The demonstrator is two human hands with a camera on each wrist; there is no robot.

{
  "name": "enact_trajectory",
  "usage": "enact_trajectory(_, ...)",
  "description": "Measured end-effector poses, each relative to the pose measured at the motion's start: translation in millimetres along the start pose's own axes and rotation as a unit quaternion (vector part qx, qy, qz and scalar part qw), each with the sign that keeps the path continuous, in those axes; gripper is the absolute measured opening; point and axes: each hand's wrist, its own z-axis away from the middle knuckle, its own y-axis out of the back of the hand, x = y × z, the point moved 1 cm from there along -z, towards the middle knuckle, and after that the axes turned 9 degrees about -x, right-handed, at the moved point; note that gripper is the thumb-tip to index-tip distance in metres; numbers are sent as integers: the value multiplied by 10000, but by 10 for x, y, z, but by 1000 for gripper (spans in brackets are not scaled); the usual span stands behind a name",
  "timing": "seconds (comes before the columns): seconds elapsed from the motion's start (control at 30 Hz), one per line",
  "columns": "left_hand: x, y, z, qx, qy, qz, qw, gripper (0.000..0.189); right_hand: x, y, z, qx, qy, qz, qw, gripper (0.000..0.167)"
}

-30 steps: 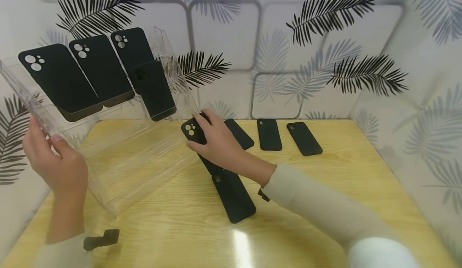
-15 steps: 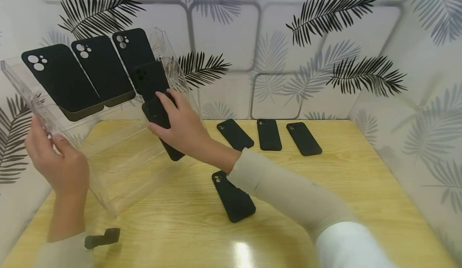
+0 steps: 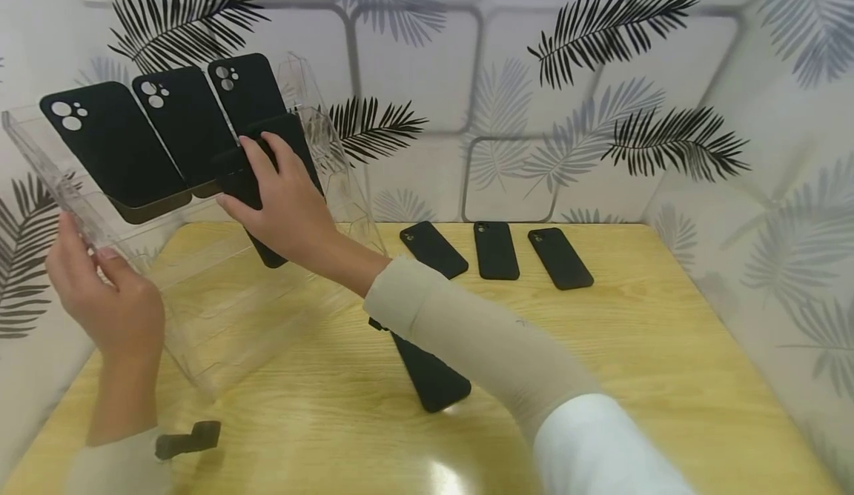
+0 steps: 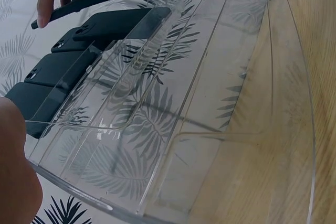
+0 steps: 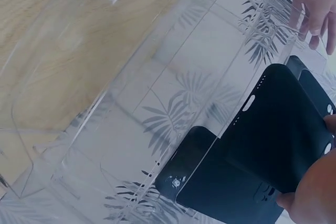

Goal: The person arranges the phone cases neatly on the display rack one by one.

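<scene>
My right hand (image 3: 287, 210) grips a black phone case (image 5: 275, 124) by its edges, thumb on one side and fingers on the other. It is held over the upper tiers of a clear tiered display stand (image 4: 205, 93). My left hand (image 3: 110, 299) holds the stand's left side, fingers behind the panel. Three black phone cases lean side by side in the top tier: a left case (image 3: 116, 147), a middle case (image 3: 187, 124) and a right case (image 3: 243, 87). A further case (image 3: 296, 139) stands one tier lower at the right, partly hidden by my right hand and the held case.
On the wooden table (image 3: 600, 376), three black cases lie in a row at the back: a left one (image 3: 434, 249), a middle one (image 3: 497, 252) and a right one (image 3: 560, 259). Another case (image 3: 437, 380) lies nearer, partly under my right sleeve. A patterned wall (image 3: 427, 72) stands behind.
My right hand has lifted a phone case from beside the stand and carried it left and up to the second tier. The left hand and the stand stay nearly still.
</scene>
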Motion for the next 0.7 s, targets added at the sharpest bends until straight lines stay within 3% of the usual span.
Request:
enact_trajectory(0.13, -12, 15, -2, -2, -103, -56, 9999, 49, -62, -60, -100, 255, 187, 176, 9993, 79)
enact_trajectory(0.4, -25, -1, 13, 9, -84, -92, 9999, 50, -107, -144, -290, 637, 192, 242, 9975, 79)
enact_trajectory(0.7, -50, -7, 4, 80, -206, -67, 9997, 50, -160, -206, -408, 550, 92, 304, 9980, 78)
